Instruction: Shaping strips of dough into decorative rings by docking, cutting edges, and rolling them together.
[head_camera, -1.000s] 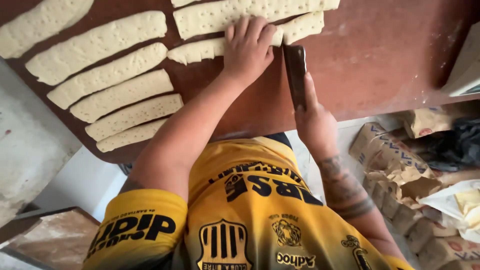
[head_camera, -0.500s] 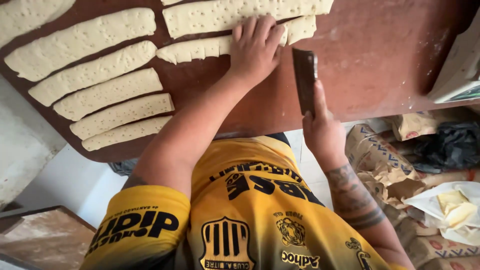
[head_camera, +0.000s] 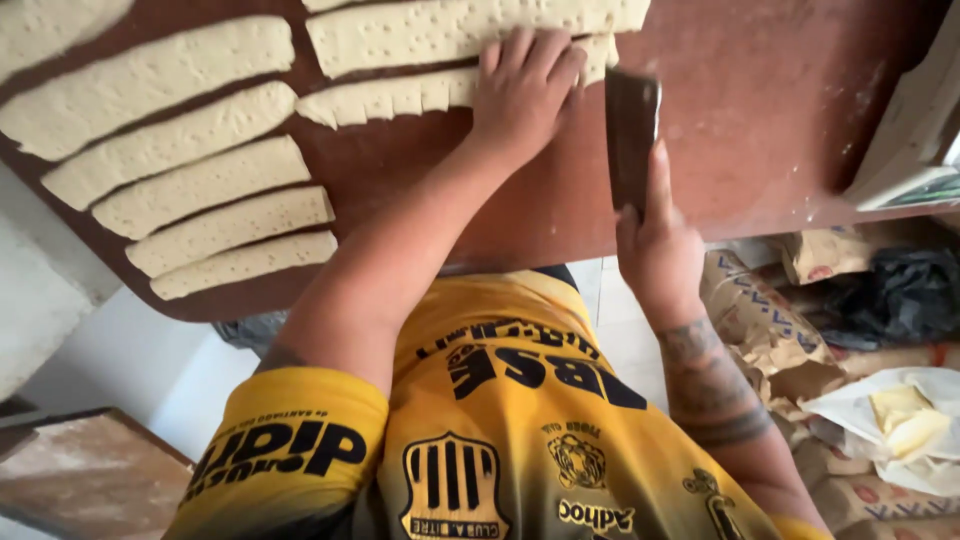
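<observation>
My left hand (head_camera: 525, 85) lies flat, fingers spread, on the right end of a narrow pricked dough strip (head_camera: 385, 98) at the edge of a wider dough sheet (head_camera: 450, 30). My right hand (head_camera: 655, 245) grips a dark flat metal scraper (head_camera: 630, 130), held upright on the brown wooden table (head_camera: 780, 120) just right of the left hand and the dough's end. Several cut dough strips (head_camera: 200, 190) lie side by side to the left.
A white tray edge (head_camera: 915, 130) sits at the table's right. Below the table on the right are brown paper sacks (head_camera: 760, 320), a black bag (head_camera: 890, 295) and a white bag holding a pale yellow block (head_camera: 905, 420). A wooden board (head_camera: 80, 480) lies at lower left.
The scraper in my right hand has shifted slightly right, away from the left hand. My left hand stays pressed on the same dough strip. The view has drifted a little.
</observation>
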